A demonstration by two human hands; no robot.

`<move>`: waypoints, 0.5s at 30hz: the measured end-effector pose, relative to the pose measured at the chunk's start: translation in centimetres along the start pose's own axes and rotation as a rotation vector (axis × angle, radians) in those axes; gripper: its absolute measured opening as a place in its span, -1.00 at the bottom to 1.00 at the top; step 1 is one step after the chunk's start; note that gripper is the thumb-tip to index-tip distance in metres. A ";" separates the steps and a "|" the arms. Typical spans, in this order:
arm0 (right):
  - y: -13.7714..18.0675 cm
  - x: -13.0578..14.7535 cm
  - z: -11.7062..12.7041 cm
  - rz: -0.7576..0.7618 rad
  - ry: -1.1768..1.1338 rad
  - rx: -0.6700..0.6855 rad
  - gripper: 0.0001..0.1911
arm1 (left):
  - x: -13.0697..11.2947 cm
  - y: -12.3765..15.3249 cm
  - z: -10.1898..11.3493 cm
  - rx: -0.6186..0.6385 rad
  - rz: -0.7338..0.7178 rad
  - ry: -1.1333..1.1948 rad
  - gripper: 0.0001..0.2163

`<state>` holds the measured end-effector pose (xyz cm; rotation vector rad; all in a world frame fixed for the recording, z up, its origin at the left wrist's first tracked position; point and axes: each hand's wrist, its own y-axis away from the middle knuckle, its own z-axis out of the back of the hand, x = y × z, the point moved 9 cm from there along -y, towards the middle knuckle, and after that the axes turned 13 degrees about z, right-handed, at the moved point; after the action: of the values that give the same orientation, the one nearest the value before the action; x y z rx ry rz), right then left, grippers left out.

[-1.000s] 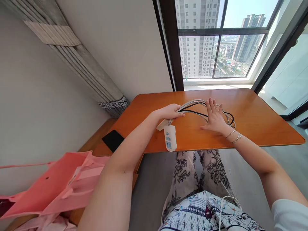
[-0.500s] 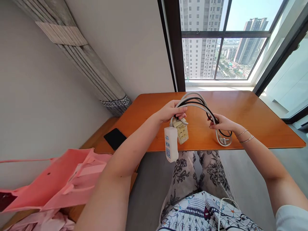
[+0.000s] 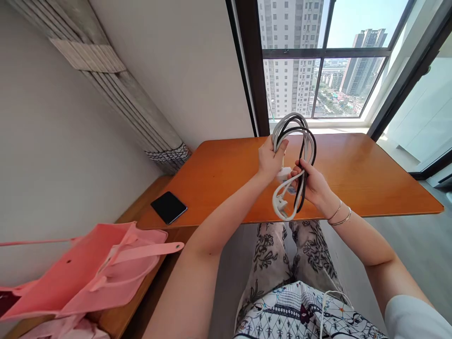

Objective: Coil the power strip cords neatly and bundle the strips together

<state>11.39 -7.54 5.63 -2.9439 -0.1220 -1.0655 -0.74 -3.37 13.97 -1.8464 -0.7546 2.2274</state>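
A looped bundle of white and black power cords (image 3: 293, 123) is held up above the table. My left hand (image 3: 271, 157) is closed round the upper left of the loops. Lower down on the right, my right hand (image 3: 310, 181) grips the cords with its fingers wrapped round them. A white plug (image 3: 281, 203) hangs at the bottom of the loops. Behind the hands, part of a white power strip (image 3: 284, 174) shows; the rest of it is hidden.
The orange-brown wooden table (image 3: 367, 179) stands before a window (image 3: 325, 89). A black tablet or phone (image 3: 168, 207) lies at its left end. A pink bag (image 3: 92, 273) sits on a wooden surface at the lower left, below a gathered grey curtain (image 3: 141, 113).
Both hands have come closer together and the cords have gone from a wide arc to a tighter upright loop. My left hand has moved right and up, carrying the power strip behind the hands.
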 end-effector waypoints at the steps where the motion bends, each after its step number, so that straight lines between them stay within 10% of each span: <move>1: 0.0 -0.2 -0.2 0.037 -0.025 -0.031 -0.77 | 0.4 0.0 -0.5 -0.012 0.004 0.016 -0.67; 7: 2.9 -2.9 -0.9 0.229 0.102 0.055 -0.77 | 2.5 -1.7 -2.5 0.096 0.070 0.118 -0.65; 15: 5.5 -5.1 -0.3 0.675 0.658 0.124 -0.72 | 0.0 0.8 -6.0 0.646 0.231 0.160 -0.62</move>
<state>7.70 -13.38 2.67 -2.0885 0.7100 -1.6819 5.14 -2.34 12.93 -1.7893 0.2081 2.0591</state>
